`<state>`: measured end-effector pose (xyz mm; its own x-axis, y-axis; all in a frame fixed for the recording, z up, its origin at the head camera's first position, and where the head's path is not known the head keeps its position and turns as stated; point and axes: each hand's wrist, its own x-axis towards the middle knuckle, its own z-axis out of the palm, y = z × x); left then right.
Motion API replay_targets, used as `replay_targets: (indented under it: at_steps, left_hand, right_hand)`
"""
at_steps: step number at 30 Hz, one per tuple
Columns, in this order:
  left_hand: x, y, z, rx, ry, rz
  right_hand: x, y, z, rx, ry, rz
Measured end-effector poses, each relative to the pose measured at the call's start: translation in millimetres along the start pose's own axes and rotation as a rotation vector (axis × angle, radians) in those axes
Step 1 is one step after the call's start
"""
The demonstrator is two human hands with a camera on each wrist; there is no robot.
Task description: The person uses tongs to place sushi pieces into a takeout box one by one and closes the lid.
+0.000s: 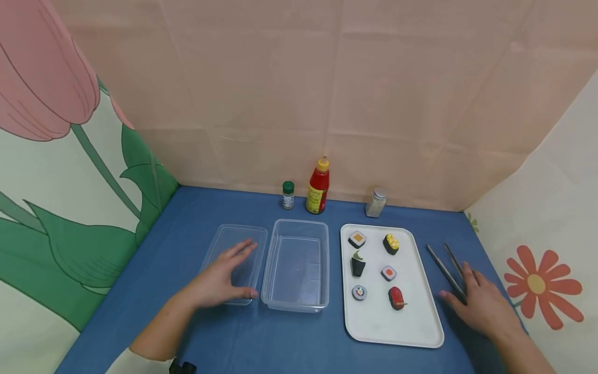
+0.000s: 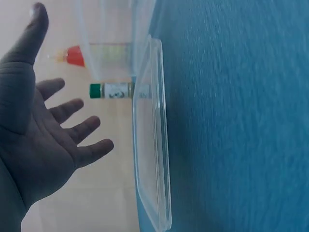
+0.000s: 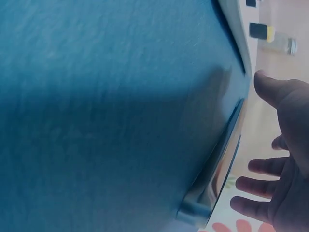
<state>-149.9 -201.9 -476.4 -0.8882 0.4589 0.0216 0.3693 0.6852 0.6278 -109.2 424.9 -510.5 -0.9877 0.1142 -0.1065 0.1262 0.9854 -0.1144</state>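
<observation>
My left hand (image 1: 221,280) hovers over a clear plastic lid (image 1: 249,265), fingers spread and holding nothing. In the left wrist view that hand (image 2: 53,116) is apart from the lid (image 2: 161,145). To the lid's right stands a clear plastic container (image 1: 296,265). At the right, my right hand (image 1: 486,306) is above the closed end of metal tongs (image 1: 446,270), whose tips point away from me. The right wrist view shows a gap between this hand (image 3: 285,154) and the tongs (image 3: 215,179), its fingers loosely extended.
A white tray (image 1: 378,322) holds several sushi pieces, among them a red-topped one (image 1: 396,298) and a yellow-topped one (image 1: 391,244). Along the back stand a green-capped jar (image 1: 288,195), a red sauce bottle (image 1: 318,187) and a shaker (image 1: 376,202). Cloth walls border the blue table.
</observation>
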Motion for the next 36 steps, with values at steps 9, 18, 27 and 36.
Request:
replay_targets:
  at_steps: [9, 18, 27, 36]
  left_hand:
    - [1.4, 10.5, 6.5, -0.038, -0.068, 0.000]
    - [4.7, 14.2, 13.1, -0.045, -0.085, -0.009]
    - [7.0, 11.2, 17.7, -0.029, -0.090, -0.022]
    - [7.2, 11.1, 19.2, -0.038, -0.097, -0.047]
  right_hand:
    - [-5.1, 15, 5, -0.009, 0.001, 0.003]
    - [-6.0, 27, 8, -0.014, 0.003, -0.007]
    - [-7.2, 28, 5, -0.012, -0.047, 0.052]
    - [-6.6, 28, 4, -0.008, -0.062, 0.090]
